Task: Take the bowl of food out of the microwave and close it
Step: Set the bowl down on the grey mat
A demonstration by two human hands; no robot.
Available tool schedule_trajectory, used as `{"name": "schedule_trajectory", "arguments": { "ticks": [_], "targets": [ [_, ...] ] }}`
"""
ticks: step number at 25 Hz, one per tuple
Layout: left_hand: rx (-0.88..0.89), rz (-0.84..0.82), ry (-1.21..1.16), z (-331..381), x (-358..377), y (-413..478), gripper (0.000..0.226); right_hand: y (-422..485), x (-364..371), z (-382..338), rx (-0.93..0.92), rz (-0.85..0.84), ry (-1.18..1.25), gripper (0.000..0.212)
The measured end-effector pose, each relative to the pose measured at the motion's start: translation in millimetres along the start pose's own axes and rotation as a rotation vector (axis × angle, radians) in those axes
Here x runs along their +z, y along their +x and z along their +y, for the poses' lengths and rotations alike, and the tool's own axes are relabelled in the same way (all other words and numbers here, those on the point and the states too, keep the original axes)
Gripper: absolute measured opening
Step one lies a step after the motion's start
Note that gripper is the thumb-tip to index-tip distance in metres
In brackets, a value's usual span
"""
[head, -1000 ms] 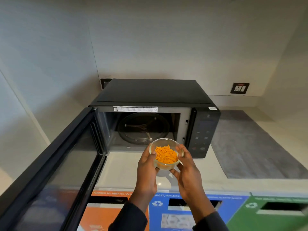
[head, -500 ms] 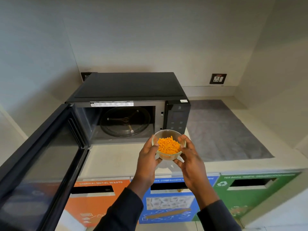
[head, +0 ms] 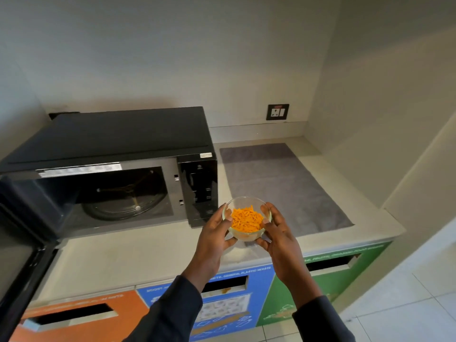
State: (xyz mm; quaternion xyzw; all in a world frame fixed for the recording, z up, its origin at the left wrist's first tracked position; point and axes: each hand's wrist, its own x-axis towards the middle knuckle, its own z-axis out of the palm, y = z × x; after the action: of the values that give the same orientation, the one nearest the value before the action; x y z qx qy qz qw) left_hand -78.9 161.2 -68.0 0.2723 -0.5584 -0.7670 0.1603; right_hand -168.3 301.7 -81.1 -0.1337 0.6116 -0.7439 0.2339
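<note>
I am holding the small clear glass bowl of orange food point(head: 246, 219) with both hands, left hand point(head: 213, 239) and right hand point(head: 278, 239) curled around its sides, above the pale bench point(head: 128, 255). The black microwave point(head: 118, 144) is sitting at ten o'clock, its door point(head: 17, 267) hanging open.

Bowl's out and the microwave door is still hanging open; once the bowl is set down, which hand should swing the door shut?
Left, probably. The open door hangs at the far left, on the left hand's side. The right hand would have to cross the body. Both now cup the bowl over the counter.
</note>
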Motion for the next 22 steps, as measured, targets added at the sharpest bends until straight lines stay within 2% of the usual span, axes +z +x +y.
{"name": "schedule_trajectory", "arguments": {
  "ticks": [3,8,12,17,22],
  "targets": [
    [-0.026,-0.031,-0.034,-11.5,29.2,27.0,0.027,19.4,-31.2,-1.1,0.015,0.016,0.03,0.037],
    [-0.058,-0.05,-0.029,-26.3,72.5,71.8,0.036,63.9,-76.8,3.0,0.051,0.067,0.017,0.035],
    [-0.05,-0.048,-0.015,-35.4,96.6,116.5,0.032,109.5,-98.9,9.6,0.073,0.084,0.006,0.047],
    [-0.015,0.008,0.003,-49.0,119.5,175.8,0.047,173.1,-112.5,21.5,0.061,0.116,0.005,0.05],
    [0.017,0.012,0.022,-63.8,133.7,232.4,0.056,228.9,-124.5,35.8,0.016,0.165,-0.099,0.05]
  ]
}}
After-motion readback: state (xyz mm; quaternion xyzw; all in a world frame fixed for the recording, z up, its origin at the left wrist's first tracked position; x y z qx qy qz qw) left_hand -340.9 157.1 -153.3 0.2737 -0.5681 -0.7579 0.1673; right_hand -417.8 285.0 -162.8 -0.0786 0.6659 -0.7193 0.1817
